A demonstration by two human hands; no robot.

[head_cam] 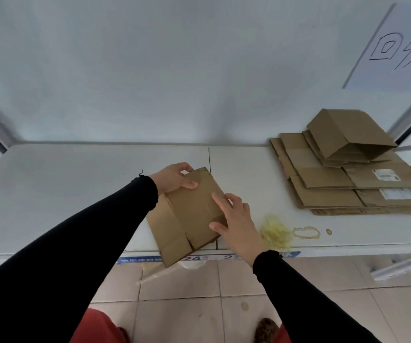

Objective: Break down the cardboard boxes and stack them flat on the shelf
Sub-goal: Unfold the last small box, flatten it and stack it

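While flat, box [189, 214] lies under fingers [220, 201] — gripped.

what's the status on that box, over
Left hand grips flattened box at far corner; right hand presses it flat. Stack waits right. Yellow scraps beside, not blocking.

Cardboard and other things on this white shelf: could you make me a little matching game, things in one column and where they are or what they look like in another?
Things:
1. flattened box
2. cardboard stack
3. yellow stain
4. handwritten sign

Descriptions:
A. on the wall, upper right
B. under both hands, overhanging the shelf's front edge
C. far right of the shelf, with shipping labels
D. on the shelf surface, right of the right hand

Pairs: 1-B, 2-C, 3-D, 4-A
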